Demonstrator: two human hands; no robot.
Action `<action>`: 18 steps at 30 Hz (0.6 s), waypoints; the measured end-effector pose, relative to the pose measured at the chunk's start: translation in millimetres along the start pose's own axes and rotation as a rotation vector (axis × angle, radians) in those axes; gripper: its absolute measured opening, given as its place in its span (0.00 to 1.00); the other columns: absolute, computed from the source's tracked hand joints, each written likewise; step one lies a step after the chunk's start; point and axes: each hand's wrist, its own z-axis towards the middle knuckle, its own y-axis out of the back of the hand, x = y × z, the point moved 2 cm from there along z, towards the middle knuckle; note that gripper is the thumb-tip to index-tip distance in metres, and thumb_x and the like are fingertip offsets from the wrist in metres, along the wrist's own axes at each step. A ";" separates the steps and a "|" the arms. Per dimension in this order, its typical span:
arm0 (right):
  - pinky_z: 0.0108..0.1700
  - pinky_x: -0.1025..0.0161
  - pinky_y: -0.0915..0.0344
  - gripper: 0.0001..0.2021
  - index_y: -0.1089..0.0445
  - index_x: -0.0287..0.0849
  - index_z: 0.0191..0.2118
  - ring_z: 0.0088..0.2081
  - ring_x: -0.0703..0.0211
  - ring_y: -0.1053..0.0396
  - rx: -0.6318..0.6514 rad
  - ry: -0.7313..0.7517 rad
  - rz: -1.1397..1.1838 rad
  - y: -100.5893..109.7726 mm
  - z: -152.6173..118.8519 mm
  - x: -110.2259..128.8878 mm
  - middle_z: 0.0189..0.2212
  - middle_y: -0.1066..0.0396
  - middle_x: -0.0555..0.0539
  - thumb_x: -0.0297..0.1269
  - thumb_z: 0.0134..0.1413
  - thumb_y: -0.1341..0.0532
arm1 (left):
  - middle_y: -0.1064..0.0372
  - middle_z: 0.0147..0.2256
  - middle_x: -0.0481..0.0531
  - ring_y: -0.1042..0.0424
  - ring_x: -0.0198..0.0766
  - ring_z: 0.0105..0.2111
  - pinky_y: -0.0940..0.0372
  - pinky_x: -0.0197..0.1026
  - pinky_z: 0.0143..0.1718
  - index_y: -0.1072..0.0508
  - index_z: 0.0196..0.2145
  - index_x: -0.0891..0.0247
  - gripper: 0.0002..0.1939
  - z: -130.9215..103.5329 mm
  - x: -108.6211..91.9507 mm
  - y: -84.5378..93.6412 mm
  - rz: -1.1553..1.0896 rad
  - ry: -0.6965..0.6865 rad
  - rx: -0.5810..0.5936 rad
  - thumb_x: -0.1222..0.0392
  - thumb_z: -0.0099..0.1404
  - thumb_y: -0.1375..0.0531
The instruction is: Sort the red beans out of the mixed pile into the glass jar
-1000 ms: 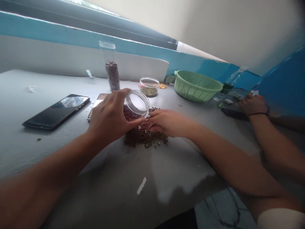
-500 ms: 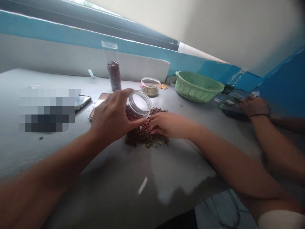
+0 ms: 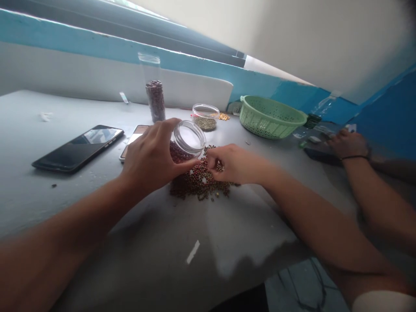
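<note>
My left hand (image 3: 151, 154) is wrapped around a clear jar (image 3: 190, 138), which leans to the right with its mouth open and dark red beans inside it. Beneath and beside the jar, a loose pile of small red and green beans (image 3: 201, 188) is spread on the grey table (image 3: 156, 251). My right hand (image 3: 235, 164) hovers at the right side of the pile, close to the jar's mouth, thumb and fingers curled together in a pinch. Whatever those fingertips hold, if anything, is too small to make out.
Behind stand a tall jar of dark beans (image 3: 156, 99) and a low round container of green beans (image 3: 205, 123), near some yellow kernels (image 3: 224, 116). A green basket (image 3: 273, 123) sits further right. Two phones (image 3: 78, 149) lie left. Another person's hand (image 3: 349, 145) rests at far right.
My right hand has risen slightly from the pile, and its fingers have curled from reaching into the beans to a closed pinch. My left hand and the jar have hardly moved.
</note>
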 end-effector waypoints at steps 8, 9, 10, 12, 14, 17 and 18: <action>0.44 0.65 0.35 0.10 0.21 0.39 0.39 0.38 0.62 0.26 0.105 0.129 0.061 -3.7 3.6 -8.8 0.37 0.21 0.47 0.20 0.57 0.37 | 0.27 0.55 0.61 0.26 0.64 0.54 0.28 0.59 0.49 0.38 0.63 0.57 0.45 0.8 0.8 -2.6 -0.044 0.008 -0.005 0.36 0.54 0.30; 0.44 0.64 0.34 0.11 0.21 0.39 0.40 0.39 0.61 0.26 0.096 0.149 0.053 -4.1 4.2 -9.5 0.38 0.21 0.46 0.20 0.57 0.37 | 0.27 0.55 0.62 0.26 0.65 0.53 0.28 0.60 0.48 0.37 0.62 0.57 0.46 1.0 1.5 -3.3 -0.053 0.006 -0.013 0.36 0.53 0.29; 0.45 0.64 0.34 0.11 0.20 0.39 0.40 0.40 0.61 0.26 0.091 0.167 0.048 -4.5 4.8 -9.9 0.39 0.21 0.46 0.20 0.58 0.37 | 0.27 0.54 0.62 0.25 0.66 0.52 0.28 0.60 0.47 0.37 0.62 0.57 0.47 1.2 2.3 -4.1 -0.061 0.002 -0.019 0.35 0.51 0.29; 0.46 0.63 0.34 0.10 0.20 0.39 0.41 0.41 0.60 0.26 0.090 0.187 0.035 -5.2 5.9 -10.6 0.40 0.21 0.45 0.21 0.59 0.36 | 0.26 0.53 0.63 0.25 0.67 0.51 0.28 0.60 0.45 0.36 0.62 0.58 0.48 1.6 3.9 -5.5 -0.072 -0.011 -0.032 0.33 0.50 0.29; 0.47 0.62 0.34 0.07 0.19 0.41 0.40 0.42 0.59 0.27 0.107 0.196 0.004 -6.5 7.0 -11.4 0.40 0.22 0.45 0.24 0.60 0.35 | 0.26 0.53 0.64 0.25 0.67 0.51 0.29 0.59 0.44 0.36 0.62 0.58 0.48 1.8 5.5 -6.7 -0.078 -0.028 -0.040 0.32 0.51 0.30; 0.46 0.62 0.35 0.06 0.20 0.41 0.39 0.41 0.59 0.27 0.153 0.194 -0.023 -9.4 9.0 -13.8 0.38 0.22 0.46 0.25 0.60 0.34 | 0.26 0.52 0.63 0.24 0.65 0.49 0.29 0.57 0.44 0.35 0.62 0.58 0.48 1.9 7.5 -7.6 -0.099 -0.051 -0.062 0.31 0.50 0.30; 0.46 0.63 0.35 0.06 0.20 0.41 0.39 0.40 0.60 0.27 0.166 0.181 -0.016 -10.3 9.7 -14.7 0.38 0.22 0.46 0.25 0.60 0.34 | 0.25 0.52 0.62 0.24 0.64 0.49 0.30 0.56 0.44 0.35 0.62 0.57 0.48 1.9 8.0 -7.7 -0.109 -0.056 -0.070 0.31 0.50 0.30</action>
